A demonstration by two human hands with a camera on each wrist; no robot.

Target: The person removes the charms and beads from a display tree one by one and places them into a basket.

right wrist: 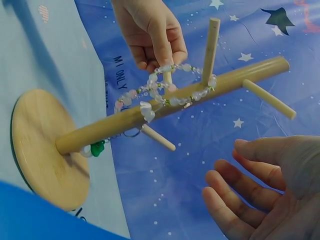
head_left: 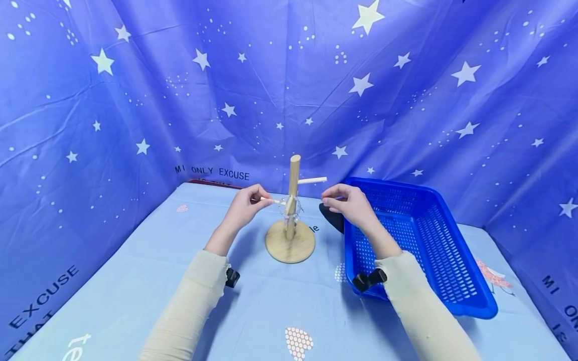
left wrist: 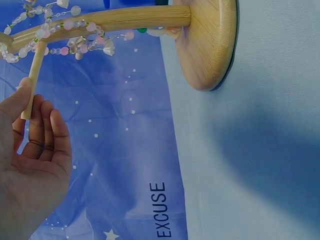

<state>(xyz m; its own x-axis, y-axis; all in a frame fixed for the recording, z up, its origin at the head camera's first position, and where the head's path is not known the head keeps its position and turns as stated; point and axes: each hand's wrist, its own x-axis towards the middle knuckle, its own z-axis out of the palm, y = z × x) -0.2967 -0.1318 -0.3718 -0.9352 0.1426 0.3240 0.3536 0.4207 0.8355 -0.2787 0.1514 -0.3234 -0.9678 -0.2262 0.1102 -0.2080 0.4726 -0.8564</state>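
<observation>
Pinching stand peg: left hand fingers; right hand fingers apart, empty; cloth reads "ONLY EXCUSE".

The head view looks forward and down from above the counter, taking in both arms, a wooden stand and a basket. Each wrist view sits close beside its hand, rolled sideways; all three share the stand.
</observation>
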